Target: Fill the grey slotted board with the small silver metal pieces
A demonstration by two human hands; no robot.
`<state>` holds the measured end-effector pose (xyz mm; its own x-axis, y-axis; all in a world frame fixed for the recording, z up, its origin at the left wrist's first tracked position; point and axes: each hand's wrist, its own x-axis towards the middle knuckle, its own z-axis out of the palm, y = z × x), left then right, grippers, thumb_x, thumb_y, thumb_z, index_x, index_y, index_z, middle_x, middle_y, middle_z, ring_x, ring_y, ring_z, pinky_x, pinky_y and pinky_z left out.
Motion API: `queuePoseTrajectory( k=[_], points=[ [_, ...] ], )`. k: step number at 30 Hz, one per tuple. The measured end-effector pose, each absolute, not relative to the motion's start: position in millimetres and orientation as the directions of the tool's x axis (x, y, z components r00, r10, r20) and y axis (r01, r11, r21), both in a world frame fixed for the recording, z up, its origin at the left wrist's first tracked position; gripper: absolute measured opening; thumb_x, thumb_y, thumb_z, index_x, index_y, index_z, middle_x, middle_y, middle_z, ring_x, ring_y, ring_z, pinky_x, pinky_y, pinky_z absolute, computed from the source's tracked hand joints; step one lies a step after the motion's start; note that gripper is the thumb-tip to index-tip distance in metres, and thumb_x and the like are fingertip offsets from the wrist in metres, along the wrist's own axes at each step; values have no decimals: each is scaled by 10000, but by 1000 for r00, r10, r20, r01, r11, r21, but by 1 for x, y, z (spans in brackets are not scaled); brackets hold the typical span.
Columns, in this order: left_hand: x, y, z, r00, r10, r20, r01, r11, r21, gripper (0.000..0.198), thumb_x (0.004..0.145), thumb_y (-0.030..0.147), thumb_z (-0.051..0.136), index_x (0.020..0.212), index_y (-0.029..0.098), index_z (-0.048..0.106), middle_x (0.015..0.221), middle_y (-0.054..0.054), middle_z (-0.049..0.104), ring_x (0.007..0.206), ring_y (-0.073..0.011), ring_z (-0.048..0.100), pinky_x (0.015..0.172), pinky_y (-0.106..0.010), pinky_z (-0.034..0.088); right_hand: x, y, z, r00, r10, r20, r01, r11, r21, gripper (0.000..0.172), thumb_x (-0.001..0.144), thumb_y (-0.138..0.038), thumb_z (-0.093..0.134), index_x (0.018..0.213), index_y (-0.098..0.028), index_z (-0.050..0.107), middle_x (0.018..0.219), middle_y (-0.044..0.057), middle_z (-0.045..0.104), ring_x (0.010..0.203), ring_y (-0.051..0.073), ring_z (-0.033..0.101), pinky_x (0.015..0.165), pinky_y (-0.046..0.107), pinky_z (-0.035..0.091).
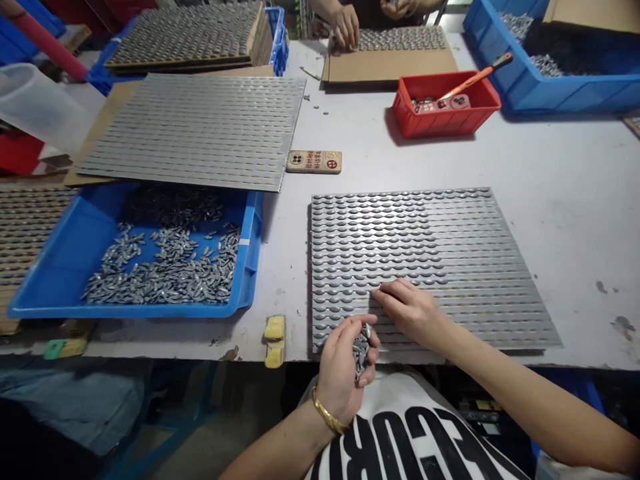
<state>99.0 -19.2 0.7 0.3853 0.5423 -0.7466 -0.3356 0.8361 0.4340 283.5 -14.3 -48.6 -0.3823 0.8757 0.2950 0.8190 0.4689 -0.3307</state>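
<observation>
Both our hands work at the near edge of a grooved plate (435,313) lying on the tabletop (585,220). Our left hand (343,370), a gold bangle (327,411) on its wrist, is above the plate's near left corner, its grip curled and clamped on a bunch of small grey metal pieces (361,353) that show between thumb and fingers. Our right hand (410,312) lies on the plate, fingertips (383,288) touching the rows; its grip is close together, but we cannot tell whether it pinches a piece. Oval pieces sit in the plate's grooves across its upper left area, while the grooves toward the lower right look bare. Left of the plate, a blue bin (127,311) holds a loose heap of the same pieces. Beyond it lie a second plate (193,130) on cardboard (100,147) and a small printed tile (314,161). Farther up stand a red bin (445,123) with an orange-handled tool (473,79) in it and another blue bin (545,93). At the far edge, a co-worker's hands (345,23) rest on a third plate (403,39).
</observation>
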Motion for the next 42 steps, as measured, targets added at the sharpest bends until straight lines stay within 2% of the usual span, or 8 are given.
queuePoseTrajectory(
  k=[3,6,11,15,18,22,31,42],
  points=[
    [99,-19,1,396,537,-745,-324,841,433,289,780,301,630,1032,165,590,751,-4,532,533,-51,423,347,-140,158,284,-15,-46,-329,897,296,810,430,-399,351,872,-42,431,1145,-187,596,997,105,624,889,204,571,753,347,525],
    [100,-19,1,400,543,-738,-309,838,449,280,793,307,639,1027,185,546,740,7,536,530,-48,411,349,-134,157,283,-20,-33,-231,930,286,714,362,-600,305,895,-111,480,1166,-205,583,1041,100,622,899,188,597,732,320,534],
    [105,-20,1,389,589,-708,-309,808,502,258,803,367,647,875,195,470,733,16,545,518,-41,406,346,-130,162,273,-37,-8,-106,994,14,346,50,-937,136,898,-239,557,1002,-215,642,925,59,661,799,162,631,664,280,541],
    [112,-21,2,390,595,-702,-285,803,523,281,796,383,657,876,198,462,661,38,516,494,-40,392,340,-125,169,263,-46,-5,-52,978,-201,9,-200,-980,173,866,-321,617,984,-199,653,861,43,671,739,153,647,646,271,554],
    [117,-22,2,394,590,-705,-256,807,532,289,791,390,662,860,199,456,665,37,527,487,-39,389,336,-124,166,259,-51,-7,19,981,-195,-92,-193,-977,124,848,-305,640,905,-195,649,867,44,665,805,167,650,708,289,558],
    [123,-23,2,378,577,-724,-231,816,530,286,789,396,661,833,199,458,642,47,493,483,-39,383,335,-123,163,258,-60,-10,88,994,-60,136,-72,-988,54,881,-229,583,914,-208,620,962,58,651,925,182,623,787,303,528],
    [121,-15,5,404,561,-722,-349,824,446,186,855,322,488,931,165,554,747,-11,534,509,-60,446,335,-145,181,280,-45,-20,117,990,83,510,12,-860,92,908,-222,518,961,-215,592,867,35,633,750,152,599,640,270,483],
    [113,-17,2,451,490,-746,-262,872,415,164,812,297,572,925,193,516,728,3,554,488,-54,425,337,-141,148,294,-18,-41,-191,969,159,796,247,-553,211,932,-135,429,1030,-186,610,899,62,615,766,150,606,672,264,497]
  ],
)
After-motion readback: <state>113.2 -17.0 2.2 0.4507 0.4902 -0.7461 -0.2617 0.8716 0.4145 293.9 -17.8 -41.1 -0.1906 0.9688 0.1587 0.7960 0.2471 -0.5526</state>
